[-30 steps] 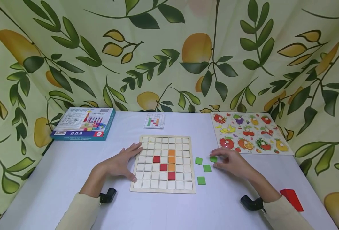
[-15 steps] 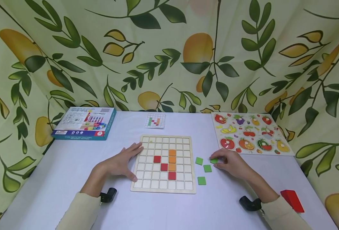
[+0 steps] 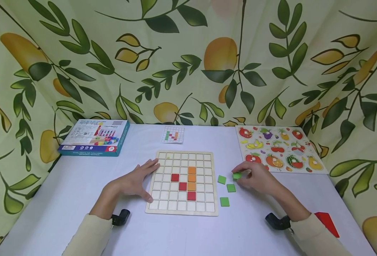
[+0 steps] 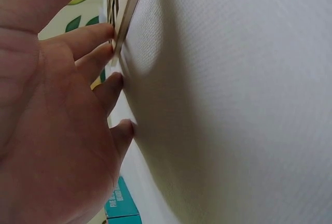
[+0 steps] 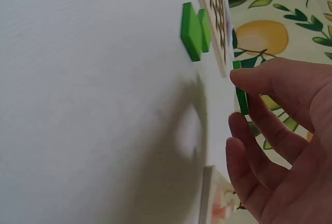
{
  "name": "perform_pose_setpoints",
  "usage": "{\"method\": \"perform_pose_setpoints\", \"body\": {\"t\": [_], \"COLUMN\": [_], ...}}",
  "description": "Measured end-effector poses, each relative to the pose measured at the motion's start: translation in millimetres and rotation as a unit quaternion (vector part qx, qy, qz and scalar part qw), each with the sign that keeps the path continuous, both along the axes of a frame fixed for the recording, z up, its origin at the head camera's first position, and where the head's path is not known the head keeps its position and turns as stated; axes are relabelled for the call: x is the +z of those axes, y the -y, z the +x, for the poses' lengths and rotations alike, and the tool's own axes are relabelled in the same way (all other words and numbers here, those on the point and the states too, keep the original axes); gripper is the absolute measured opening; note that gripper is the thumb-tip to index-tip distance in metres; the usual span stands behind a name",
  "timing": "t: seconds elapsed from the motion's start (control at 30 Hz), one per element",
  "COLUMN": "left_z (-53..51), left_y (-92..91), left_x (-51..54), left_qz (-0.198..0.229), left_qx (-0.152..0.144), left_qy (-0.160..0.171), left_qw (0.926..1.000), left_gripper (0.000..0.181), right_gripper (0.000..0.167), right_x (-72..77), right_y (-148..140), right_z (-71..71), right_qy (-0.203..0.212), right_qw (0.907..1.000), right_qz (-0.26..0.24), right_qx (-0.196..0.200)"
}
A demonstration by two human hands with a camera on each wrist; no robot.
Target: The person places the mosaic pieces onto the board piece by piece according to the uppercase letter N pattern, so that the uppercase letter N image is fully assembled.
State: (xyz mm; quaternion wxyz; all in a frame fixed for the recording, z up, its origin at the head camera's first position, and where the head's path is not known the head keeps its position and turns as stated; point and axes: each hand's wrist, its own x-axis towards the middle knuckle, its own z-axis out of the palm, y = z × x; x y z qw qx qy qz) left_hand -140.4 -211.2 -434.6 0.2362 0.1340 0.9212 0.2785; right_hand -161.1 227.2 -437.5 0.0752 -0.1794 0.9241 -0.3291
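White tabletop (image 3: 188,234) under a fruit-print curtain (image 3: 175,53), and right of centre the right hand (image 3: 261,177) is pinching a green tile (image 3: 236,175) between its fingers! Three more green tiles (image 3: 231,188) lie left and lower left. Left of centre, the left hand (image 3: 132,181), fingers spread wide, touches the grid board (image 3: 182,213), with red squares (image 3: 182,186) and orange squares (image 3: 191,178) on it.

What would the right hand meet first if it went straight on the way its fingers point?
Probably the farthest-back loose green tile, between the right hand and the grid board. The hand's height is unclear, so it may pass over.
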Motion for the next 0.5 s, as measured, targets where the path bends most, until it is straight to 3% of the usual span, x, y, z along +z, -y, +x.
{"method": "perform_pose_setpoints", "body": {"t": [0.5], "left_z": [0.0], "left_y": [-1.6], "left_x": [1.4], "left_qz": [0.009], "left_qx": [-0.002], "left_qy": [-0.001], "left_qw": [1.0000], "left_gripper": [0.123], "right_gripper": [0.026], "right_x": [6.1], "right_y": [24], "right_z": [-9.5], "right_qy": [0.009], "right_qw": [0.9978], "right_qz": [-0.037], "right_qx": [0.054]}}
